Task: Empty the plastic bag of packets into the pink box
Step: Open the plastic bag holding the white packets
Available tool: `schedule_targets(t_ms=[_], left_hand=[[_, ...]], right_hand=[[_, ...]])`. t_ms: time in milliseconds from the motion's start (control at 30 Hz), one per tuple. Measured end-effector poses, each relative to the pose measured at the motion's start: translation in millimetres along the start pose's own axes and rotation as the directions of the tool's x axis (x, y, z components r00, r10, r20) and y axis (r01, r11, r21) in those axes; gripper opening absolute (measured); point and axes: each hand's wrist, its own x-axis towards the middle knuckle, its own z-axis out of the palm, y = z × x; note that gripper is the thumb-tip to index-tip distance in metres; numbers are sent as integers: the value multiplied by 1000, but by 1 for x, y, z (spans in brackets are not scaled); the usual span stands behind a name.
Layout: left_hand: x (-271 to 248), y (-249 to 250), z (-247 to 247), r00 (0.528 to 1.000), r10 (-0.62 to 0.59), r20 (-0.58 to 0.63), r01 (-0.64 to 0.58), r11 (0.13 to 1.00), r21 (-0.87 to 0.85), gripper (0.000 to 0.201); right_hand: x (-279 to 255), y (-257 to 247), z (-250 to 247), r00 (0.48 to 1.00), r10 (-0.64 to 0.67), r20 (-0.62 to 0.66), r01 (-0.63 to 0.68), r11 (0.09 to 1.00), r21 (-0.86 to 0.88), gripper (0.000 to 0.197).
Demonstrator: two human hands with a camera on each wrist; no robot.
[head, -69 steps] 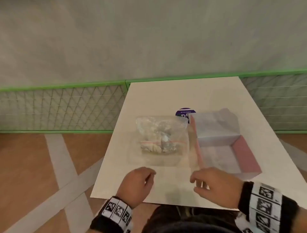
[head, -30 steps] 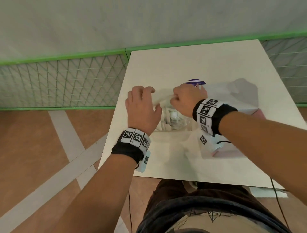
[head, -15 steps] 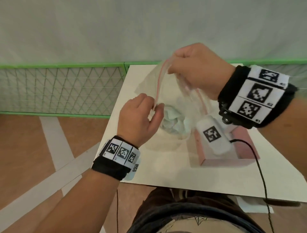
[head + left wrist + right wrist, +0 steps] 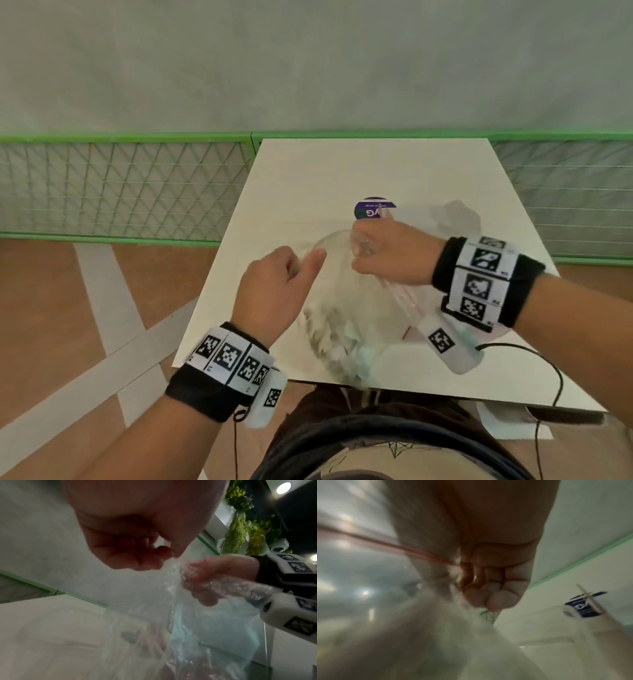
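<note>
The clear plastic bag hangs between my hands above the white table, its mouth at the top. Blurred white and pale blue packets sag in its bottom near the table's front edge. My left hand pinches the left rim of the bag with curled fingers. My right hand grips the right rim in a fist, with the red zip strip running out of its fingers. The pink box lies behind my right wrist, mostly hidden; only its pale flap shows.
A round purple sticker lies on the table just beyond my right hand. A green mesh fence runs along the table's far side. A black cable trails from my right wrist over the front right corner.
My right hand has come down from its raised position to the level of the left hand. The bag has swung lower and nearer, now covering the front of the table.
</note>
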Motion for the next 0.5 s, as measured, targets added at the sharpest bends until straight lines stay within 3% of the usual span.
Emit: schedule_targets(t_ms=[67, 133, 200, 233, 300, 333, 433, 500], left_hand=[[2, -1, 2, 992, -101, -70, 103, 994, 24, 51], [4, 3, 3, 986, -120, -113, 124, 992, 25, 51], [6, 11, 8, 990, -140, -34, 139, 990, -34, 56], [7, 16, 13, 984, -165, 70, 174, 973, -149, 59], [7, 25, 27, 938, -191, 289, 302, 861, -410, 60], [8, 28, 35, 924, -186, 334, 335, 814, -474, 58], [15, 27, 55, 934, -184, 305, 330, 771, -545, 40], [19, 24, 60, 934, -205, 294, 345, 736, -583, 33]], right_hand=[[2, 13, 7, 994, 54, -91, -68, 986, -152, 15], [4, 20, 11, 983, 78, -169, -114, 970, -214, 24], [7, 25, 14, 970, 118, -211, -161, 967, -197, 28], [8, 25, 16, 969, 128, -212, -165, 972, -165, 28], [9, 22, 24, 983, 109, -145, -121, 990, -75, 27], [9, 22, 29, 992, 90, -94, -93, 995, -29, 25], [5, 16, 33, 997, 59, -50, -48, 979, 196, 17], [0, 16, 27, 996, 91, -17, -76, 904, 420, 12]])
